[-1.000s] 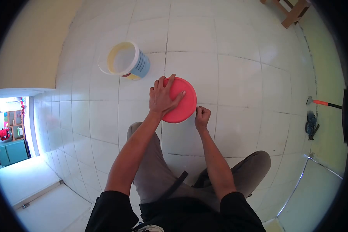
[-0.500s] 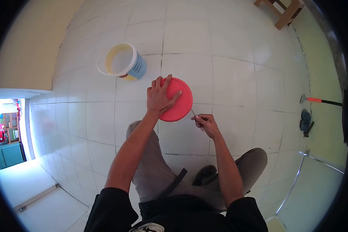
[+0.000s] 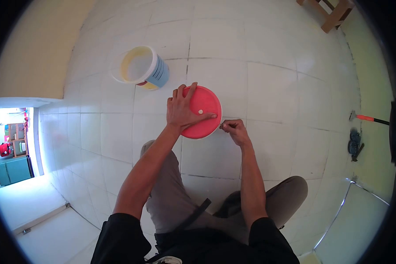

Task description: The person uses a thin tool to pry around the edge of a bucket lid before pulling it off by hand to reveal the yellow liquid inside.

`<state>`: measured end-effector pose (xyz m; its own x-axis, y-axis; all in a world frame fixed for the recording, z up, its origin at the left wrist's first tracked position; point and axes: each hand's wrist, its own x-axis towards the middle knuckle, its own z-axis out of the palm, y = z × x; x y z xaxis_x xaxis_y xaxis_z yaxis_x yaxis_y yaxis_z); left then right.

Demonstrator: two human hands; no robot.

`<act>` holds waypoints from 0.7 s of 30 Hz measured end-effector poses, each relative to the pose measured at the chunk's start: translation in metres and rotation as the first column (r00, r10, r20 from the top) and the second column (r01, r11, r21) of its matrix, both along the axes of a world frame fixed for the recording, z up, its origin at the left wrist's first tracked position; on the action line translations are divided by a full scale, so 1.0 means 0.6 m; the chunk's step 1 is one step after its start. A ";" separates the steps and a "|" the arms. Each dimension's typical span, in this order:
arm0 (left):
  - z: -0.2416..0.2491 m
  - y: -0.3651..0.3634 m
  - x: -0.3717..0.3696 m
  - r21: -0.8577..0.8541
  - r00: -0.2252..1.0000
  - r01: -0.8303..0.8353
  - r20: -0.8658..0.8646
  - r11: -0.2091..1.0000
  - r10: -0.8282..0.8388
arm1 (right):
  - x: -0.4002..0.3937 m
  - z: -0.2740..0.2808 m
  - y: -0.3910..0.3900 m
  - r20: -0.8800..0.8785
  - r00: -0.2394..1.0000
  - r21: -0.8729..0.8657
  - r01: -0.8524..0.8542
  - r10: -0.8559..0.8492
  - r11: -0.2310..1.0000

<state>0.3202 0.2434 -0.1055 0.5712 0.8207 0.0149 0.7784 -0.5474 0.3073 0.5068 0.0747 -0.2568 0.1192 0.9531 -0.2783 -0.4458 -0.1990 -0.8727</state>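
Observation:
A round red lid lies in front of my crossed legs, with a pale rim showing at its right edge and a small light spot near its middle. Across the lid's left side rests my left hand, fingers spread and thumb stretched over the red surface. Just beyond the lower right edge of the lid, my right hand is closed in a pinch. What its fingertips hold is too small to make out.
A white and blue bucket stands on the tiled floor beyond the lid. A wooden stool is at the top right. By the right wall lie an orange-handled tool and a dark object.
My right hand has moved closer to the lid's edge, and the thin rod seen at its fingertips no longer shows. My left thumb has shifted right, uncovering the light spot.

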 end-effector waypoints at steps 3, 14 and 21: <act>0.001 -0.002 0.003 -0.043 0.999 -0.022 -0.036 0.999 0.021 | 0.008 0.020 -0.004 0.010 1.000 -0.021 -0.010 0.011 1.000; 0.009 -0.003 0.006 -0.064 0.998 -0.047 -0.041 0.997 0.045 | 0.035 0.122 -0.017 0.371 0.927 -0.122 -0.005 0.050 0.993; 0.011 -0.001 0.001 -0.074 0.999 -0.039 -0.017 0.996 0.038 | -0.014 0.253 -0.024 0.799 0.583 -0.330 0.223 0.146 0.917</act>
